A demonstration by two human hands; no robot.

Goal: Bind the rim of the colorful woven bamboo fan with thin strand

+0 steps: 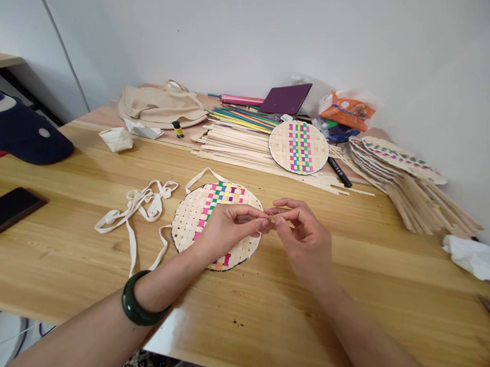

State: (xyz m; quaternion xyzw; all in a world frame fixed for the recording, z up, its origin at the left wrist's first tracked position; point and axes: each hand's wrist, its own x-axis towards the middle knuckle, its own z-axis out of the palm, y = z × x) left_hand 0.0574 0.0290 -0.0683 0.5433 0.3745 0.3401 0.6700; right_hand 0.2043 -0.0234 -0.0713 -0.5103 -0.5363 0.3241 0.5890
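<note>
A round woven disc (pixel 189 224) with a checkered band of coloured strips lies flat on the table. My left hand (pixel 231 228) is over the disc's right half and hides part of it. Just right of the disc is my right hand (pixel 305 239). The fingertips of both hands are pinched and meet beside the disc's right edge; whatever is between them is too small to name. A white cloth tape (pixel 131 244) lies in loose loops left of the disc, and part of it runs along the disc's upper left edge.
Behind are a second woven disc (pixel 280 147), pale flat strips (pixel 230 148), a black marker (pixel 339 172) and a small glue bottle (pixel 177 129). Stacked woven fans (pixel 414 184) stand right. Leftward are a phone (pixel 11 210), a navy cap (pixel 33 133) and a beige cloth bag (pixel 159 106).
</note>
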